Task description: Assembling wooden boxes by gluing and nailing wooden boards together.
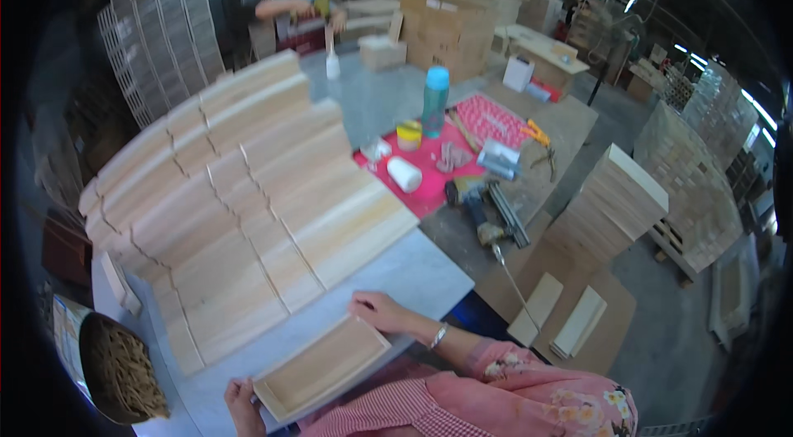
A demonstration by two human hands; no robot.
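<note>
A shallow rectangular wooden tray (326, 364) with low sides lies slanted near the front edge of the pale tabletop, close to my body. My left hand (244, 406) is closed on its near left end. At the far right corner, my right hand (380, 311) has its fingers curled against the rim. Stacked wooden boards (273, 247) stand in rows just beyond the tray. To the right, a nail gun (487, 218) with a hose rests on the neighbouring table.
A bin of wood strips (124, 363) stands at the left. A pink mat (425, 177) carries a white roll (404, 175), a tape roll and a blue-capped bottle (435, 102). Board stacks (607, 206) and loose slats (578, 321) lie right. A masked person (306, 11) works beyond the table.
</note>
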